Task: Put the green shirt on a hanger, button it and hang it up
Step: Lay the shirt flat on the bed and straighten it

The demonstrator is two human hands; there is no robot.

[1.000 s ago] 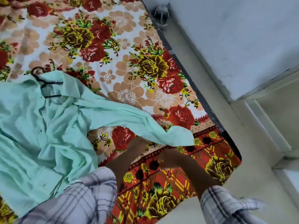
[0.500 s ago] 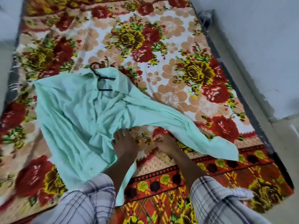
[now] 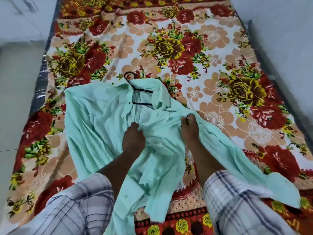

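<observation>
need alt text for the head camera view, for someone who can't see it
A person's left hand and right hand grip the front of a green shirt that lies rumpled and unbuttoned on a floral bedsheet. A black hanger sits inside the collar, its hook poking out above it.

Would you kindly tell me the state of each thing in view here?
Red floral bedsheet: spread out flat.
Mint-green cloth shirt: lying crumpled on the bedsheet, front unbuttoned.
Thin black hanger: inside the shirt, hook out past the collar.
Left hand: grips the shirt's front.
Right hand: grips a fold of the shirt.
</observation>
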